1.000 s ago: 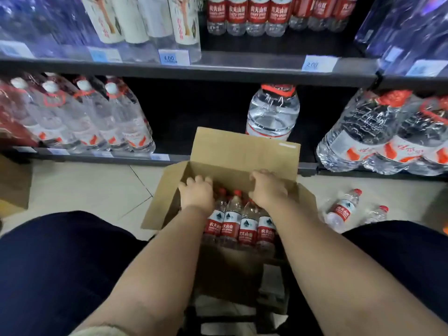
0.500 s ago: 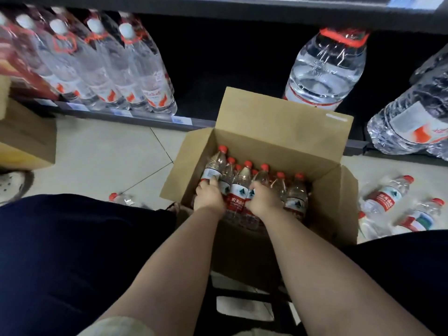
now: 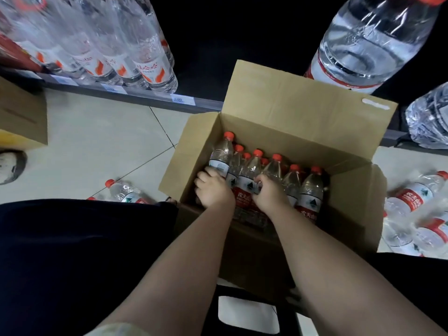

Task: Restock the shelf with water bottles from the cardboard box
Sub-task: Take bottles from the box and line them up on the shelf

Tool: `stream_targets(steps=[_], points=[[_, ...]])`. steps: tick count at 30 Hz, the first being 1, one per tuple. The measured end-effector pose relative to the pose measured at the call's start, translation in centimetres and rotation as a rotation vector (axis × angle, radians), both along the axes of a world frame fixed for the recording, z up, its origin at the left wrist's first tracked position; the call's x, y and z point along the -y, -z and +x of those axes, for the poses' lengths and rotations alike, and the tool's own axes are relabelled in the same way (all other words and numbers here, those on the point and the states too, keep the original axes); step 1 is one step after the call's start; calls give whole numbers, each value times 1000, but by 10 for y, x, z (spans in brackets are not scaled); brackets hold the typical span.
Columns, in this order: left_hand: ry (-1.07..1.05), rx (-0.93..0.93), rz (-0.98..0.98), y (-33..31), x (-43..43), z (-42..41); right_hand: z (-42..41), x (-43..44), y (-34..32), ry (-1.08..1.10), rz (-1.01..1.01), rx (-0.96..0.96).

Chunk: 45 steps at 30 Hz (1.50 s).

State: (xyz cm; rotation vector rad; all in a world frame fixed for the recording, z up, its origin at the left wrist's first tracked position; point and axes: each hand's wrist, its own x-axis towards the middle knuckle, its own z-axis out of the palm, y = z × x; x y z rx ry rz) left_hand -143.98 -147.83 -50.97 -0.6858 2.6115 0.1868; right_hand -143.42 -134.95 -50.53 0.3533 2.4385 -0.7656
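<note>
An open cardboard box (image 3: 303, 112) stands on the floor in front of me, its flaps up. Inside stand several small water bottles (image 3: 311, 190) with red caps and red labels. My left hand (image 3: 213, 187) is inside the box at its left side, fingers curled around the leftmost bottle (image 3: 220, 154). My right hand (image 3: 270, 191) is beside it, fingers wrapped round a bottle (image 3: 249, 173) in the middle of the pack. The bottom shelf (image 3: 155, 99) runs behind the box, dark and deep.
Tall bottles (image 3: 148, 57) stand on the shelf at left, large water jugs (image 3: 373, 42) at right. Loose small bottles lie on the tiled floor at left (image 3: 123, 191) and at right (image 3: 412, 209). Another cardboard box (image 3: 21, 117) sits at the far left. My dark-clothed knees flank the box.
The view has tilted down and closer to the box. Both hands have gone from the box's rim down among the bottles and closed around two of them.
</note>
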Motion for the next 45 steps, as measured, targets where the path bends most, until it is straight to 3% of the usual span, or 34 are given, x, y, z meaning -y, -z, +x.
stream_targets(steps=[6,15,21,24,27,32,38,45], points=[[70,12,46,-2,14,-3,9,-13,3,10,-9,-6],[-275,-55,686,-20,-15,10,25,-38,-14,145,60,-60],[-428,115,1072,-27,-55,16,43,-75,-23,431,93,-88],[-557,380,1295,-31,-64,12,51,-90,-20,584,62,21],[-618,546,1430,-29,-68,7,58,-98,-13,645,-91,127],[-546,622,1395,-21,-72,4,64,-105,0,708,-255,242],[-516,623,1296,-5,-74,1,56,-102,15,762,-238,306],[-481,605,1239,-15,-67,1,55,-108,1,1023,-380,288]])
